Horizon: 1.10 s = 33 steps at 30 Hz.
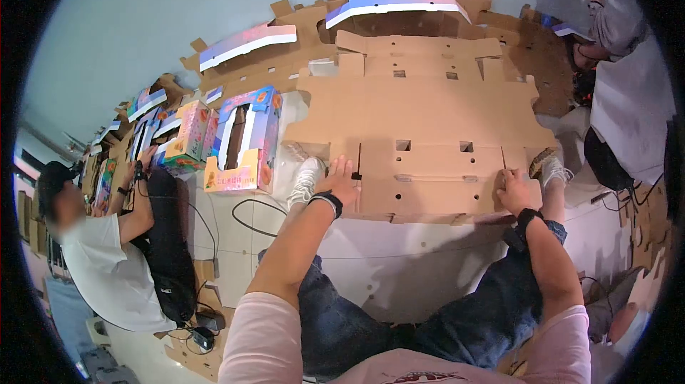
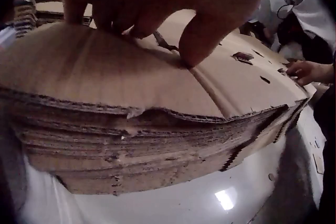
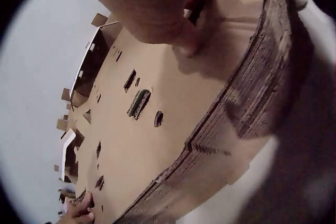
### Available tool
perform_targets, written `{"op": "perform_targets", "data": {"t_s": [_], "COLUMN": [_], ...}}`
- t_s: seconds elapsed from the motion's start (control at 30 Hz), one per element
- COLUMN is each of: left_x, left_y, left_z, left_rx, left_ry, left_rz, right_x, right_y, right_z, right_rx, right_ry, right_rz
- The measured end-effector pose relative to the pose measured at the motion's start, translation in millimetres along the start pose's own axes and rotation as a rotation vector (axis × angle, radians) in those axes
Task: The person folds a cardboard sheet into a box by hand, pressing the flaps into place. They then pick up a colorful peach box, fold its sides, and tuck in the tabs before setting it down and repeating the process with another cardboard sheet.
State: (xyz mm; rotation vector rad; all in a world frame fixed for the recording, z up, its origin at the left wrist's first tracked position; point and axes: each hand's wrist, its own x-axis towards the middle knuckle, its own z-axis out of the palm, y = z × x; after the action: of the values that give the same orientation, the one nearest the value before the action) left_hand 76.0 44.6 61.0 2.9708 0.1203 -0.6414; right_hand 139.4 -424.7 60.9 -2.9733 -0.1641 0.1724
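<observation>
A stack of flat die-cut brown cardboard box blanks (image 1: 421, 113) lies on the floor between the person's legs. The left hand (image 1: 341, 183) rests on the top blank's near left corner, fingers pointing forward beside a slit. In the left wrist view, its fingertips and thumb (image 2: 191, 40) press on the cardboard along a crease. At the near right corner, the right hand (image 1: 512, 190) touches the top sheet with bent fingers beside another slit. The right wrist view has its thumb (image 3: 188, 43) against the surface, the other fingers partly hidden. Layered sheet edges (image 2: 105, 145) show below.
Printed, partly formed boxes (image 1: 246, 138) stand at the left, near a seated person (image 1: 107, 263). Formed trays (image 1: 396, 9) line the wall behind. White shoes (image 1: 307, 180) flank the stack. A black cable (image 1: 246, 216) crosses the floor; another person (image 1: 621, 20) is at the right.
</observation>
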Motion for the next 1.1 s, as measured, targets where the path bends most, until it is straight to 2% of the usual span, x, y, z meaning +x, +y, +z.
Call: {"op": "perform_targets", "data": {"t_s": [0.2,0.27,0.3,0.33,0.4,0.43,0.47,0.53,0.57,0.6,0.67,0.7,0.73,0.8,0.83,0.9,0.97,1.03,1.07,1.1], "left_x": [-12,-18,-20,-22,-26,-26,-26,-31,-32,-32,-32,-31,-30,-28,-27,-26,-6,49,54,59], "left_y": [7,13,17,21,25,25,26,29,29,29,29,29,29,27,25,20,4,-23,-26,-27], "left_z": [9,5,3,1,-2,-3,-5,-12,-14,-17,-21,-23,-25,-30,-31,-31,-12,39,37,32], "left_rx": [0.057,0.057,0.089,0.092,0.09,0.088,0.088,0.088,0.087,0.096,0.104,0.143,0.181,0.244,0.307,0.223,0.139,0.223,0.218,0.208], "left_ry": [0.029,0.017,-0.001,0.0,-0.025,-0.055,-0.054,-0.111,-0.111,-0.128,-0.144,-0.182,-0.22,-0.26,-0.303,-0.306,-0.304,-0.194,-0.189,-0.239], "left_rz": [-0.031,-0.081,-0.106,-0.091,-0.111,-0.104,-0.093,-0.107,-0.102,-0.085,-0.068,-0.045,-0.024,0.043,0.112,0.091,0.078,0.285,0.293,0.426], "right_x": [-17,-19,-19,-19,-24,-24,-26,-31,-37,-41,-47,-41,-39,-37,-35,-27,-28,-38,-44,-43], "right_y": [7,14,10,10,13,27,47,54,60,68,97,100,103,106,112,135,166,197,218,223], "right_z": [2,7,-7,-17,-28,-16,-11,-25,-34,-35,-34,-34,-34,-36,-33,-23,-16,-7,-3,2], "right_rx": [0.119,0.177,0.348,0.346,0.224,0.251,0.245,0.074,0.017,0.015,-0.087,-0.081,-0.083,-0.287,-0.289,-0.544,-0.436,-0.216,-0.106,0.006], "right_ry": [-0.022,0.109,0.023,0.029,0.186,0.403,0.407,0.321,0.198,0.2,0.062,-0.081,-0.077,-0.389,-0.384,-0.807,-0.769,-0.706,-0.676,-0.649], "right_rz": [-0.038,-0.162,-0.086,-0.072,0.098,0.04,0.05,0.363,0.493,0.496,0.417,0.505,0.503,0.557,0.556,0.724,0.732,0.736,0.735,0.733]}}
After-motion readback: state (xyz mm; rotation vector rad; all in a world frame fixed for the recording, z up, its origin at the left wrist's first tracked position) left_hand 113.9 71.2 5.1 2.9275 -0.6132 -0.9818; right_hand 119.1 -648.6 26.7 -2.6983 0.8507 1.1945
